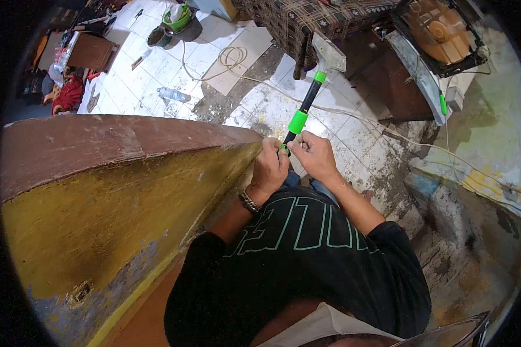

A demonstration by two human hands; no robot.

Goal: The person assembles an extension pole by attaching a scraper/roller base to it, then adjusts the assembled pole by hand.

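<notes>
Black-and-green-handled scraper with flat metal blade point(314, 84) is gripped at its handle end by both hands — left hand point(270, 168), right hand point(314, 155) — fingers closed, blade raised beside yellow-painted wooden hull point(116, 214).

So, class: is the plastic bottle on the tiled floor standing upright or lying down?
Lying down. The plastic bottle rests on its side across the white floor tiles, its long axis flat along them.

scraper point(308, 98): matt black handle, glossy green plastic grips, dull metal blade
boat hull point(98, 196): rough wood, worn yellow and brown paint
floor point(260, 98): smooth tiles, stained
</notes>
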